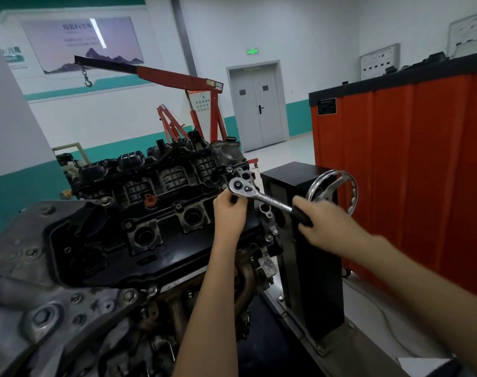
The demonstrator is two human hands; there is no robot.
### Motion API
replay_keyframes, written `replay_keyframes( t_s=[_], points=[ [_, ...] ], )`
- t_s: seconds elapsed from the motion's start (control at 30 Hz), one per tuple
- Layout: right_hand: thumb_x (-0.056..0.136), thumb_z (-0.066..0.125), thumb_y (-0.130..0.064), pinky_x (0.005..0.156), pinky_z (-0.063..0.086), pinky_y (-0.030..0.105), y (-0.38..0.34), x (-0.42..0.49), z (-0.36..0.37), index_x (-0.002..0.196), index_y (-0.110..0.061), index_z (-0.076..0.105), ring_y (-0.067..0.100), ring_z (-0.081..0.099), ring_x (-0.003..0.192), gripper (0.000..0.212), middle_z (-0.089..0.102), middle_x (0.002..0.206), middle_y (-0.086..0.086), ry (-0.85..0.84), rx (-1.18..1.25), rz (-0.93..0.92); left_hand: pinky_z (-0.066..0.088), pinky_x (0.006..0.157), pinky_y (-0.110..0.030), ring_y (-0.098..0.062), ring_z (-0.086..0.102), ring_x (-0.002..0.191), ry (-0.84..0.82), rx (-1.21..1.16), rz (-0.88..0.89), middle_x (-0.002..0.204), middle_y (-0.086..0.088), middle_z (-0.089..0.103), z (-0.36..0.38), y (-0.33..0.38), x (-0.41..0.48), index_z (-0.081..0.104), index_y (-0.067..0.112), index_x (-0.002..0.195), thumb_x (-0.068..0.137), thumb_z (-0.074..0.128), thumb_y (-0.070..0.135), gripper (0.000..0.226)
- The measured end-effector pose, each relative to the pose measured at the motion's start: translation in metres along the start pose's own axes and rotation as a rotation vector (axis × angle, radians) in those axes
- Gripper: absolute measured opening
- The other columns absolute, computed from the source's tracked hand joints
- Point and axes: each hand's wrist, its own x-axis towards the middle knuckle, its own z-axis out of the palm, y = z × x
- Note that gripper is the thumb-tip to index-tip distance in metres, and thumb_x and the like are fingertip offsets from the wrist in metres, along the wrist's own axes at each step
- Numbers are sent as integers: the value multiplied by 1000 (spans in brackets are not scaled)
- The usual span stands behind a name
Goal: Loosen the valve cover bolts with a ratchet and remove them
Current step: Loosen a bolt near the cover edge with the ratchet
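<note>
- Ratchet (259, 195) at valve cover (161, 240) right end; handle points toward the handwheel (336, 190) (apart).
- Left hand (229, 210) pinches under the ratchet head.
- Right hand (324, 224) grips the handle, blurred.

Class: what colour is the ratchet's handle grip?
The grip of the ratchet is black, seen in the head view.

Ratchet (270, 201): chrome, round head, black grip. Head level above far right corner of valve cover (161, 250), handle slanting right and down. Valve cover: glossy black, three round wells open. Bolts (128, 225): several seated in cover.
</note>
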Motion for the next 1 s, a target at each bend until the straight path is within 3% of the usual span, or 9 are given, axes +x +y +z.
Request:
replay_keyframes(
  t_s=[0.13, 0.27, 0.37, 0.47, 0.6, 0.67, 0.73, 0.83, 1.0],
  points=[
    [85, 58, -4, 46, 40, 28, -63, -40, 63, 100, -15, 47, 16, 49, 51, 21, 53, 67, 7, 60, 623, 246, 38, 60, -21, -3, 43, 60, 25, -37, 21, 54, 14, 51, 5, 0, 0, 53, 27, 56, 91, 63, 4, 43],
    [88, 54, -4, 51, 45, 29, -100, -36, 91, 109, -11, 44, 17, 51, 58, 24, 54, 76, 12, 77, 779, 264, 39, 62, -17, 1, 45, 62, 27, -105, -5, 53, 17, 50, 5, -2, -1, 49, 28, 56, 93, 64, 10, 44],
    [86, 57, -2, 47, 41, 24, -57, -34, 62, 106, -9, 48, 15, 47, 53, 23, 51, 69, 7, -11, 595, 193, 41, 61, -15, 1, 49, 61, -18, -46, -20, 55, 15, 56, 0, 0, 1, 56, 27, 56, 91, 64, 7, 42],
    [88, 59, -4, 45, 39, 13, -2, -14, 10, 106, -17, 49, 11, 54, 54, 24, 55, 74, 2, -124, 225, 65, 34, 57, -19, -6, 43, 63, -91, 65, 29, 65, 0, 55, -1, 5, 2, 59, 6, 67, 90, 57, 2, 23],
    [90, 57, -12, 56, 44, 25, 19, 14, -16, 105, -17, 48, 20, 60, 65, 18, 56, 74, -2, -34, -163, -64, 36, 60, -20, -8, 45, 66, -51, 50, 67, 71, -5, 57, 1, 4, -1, 64, 4, 76, 90, 57, 4, 16],
    [89, 60, -11, 51, 40, 19, 10, -1, 6, 103, -19, 48, 15, 57, 60, 20, 54, 72, -3, 17, -20, 14, 33, 56, -20, -6, 39, 60, -17, 39, 64, 62, 3, 51, 3, 2, -3, 57, 7, 66, 89, 55, 3, 24],
    [86, 61, -7, 45, 38, 19, -16, -28, 39, 96, -22, 46, 9, 52, 51, 24, 53, 68, 0, 31, 303, 139, 33, 54, -17, -4, 38, 57, 7, 29, 69, 56, 10, 48, 5, -1, -5, 52, 14, 59, 88, 56, 0, 32],
    [85, 60, -4, 43, 38, 20, -68, -43, 82, 101, -19, 50, 10, 47, 49, 24, 53, 69, 9, 107, 701, 270, 32, 56, -22, -7, 35, 60, 26, -15, 58, 57, 5, 44, 7, -3, -3, 46, 11, 57, 88, 61, 0, 37],
    [88, 57, -5, 52, 45, 26, -87, -38, 96, 121, -12, 50, 19, 54, 60, 35, 56, 77, 14, 91, 786, 302, 27, 50, -15, 1, 29, 51, 18, 2, 70, 45, 15, 38, 5, -3, -1, 35, 28, 51, 89, 63, 2, 54]
  ],
)
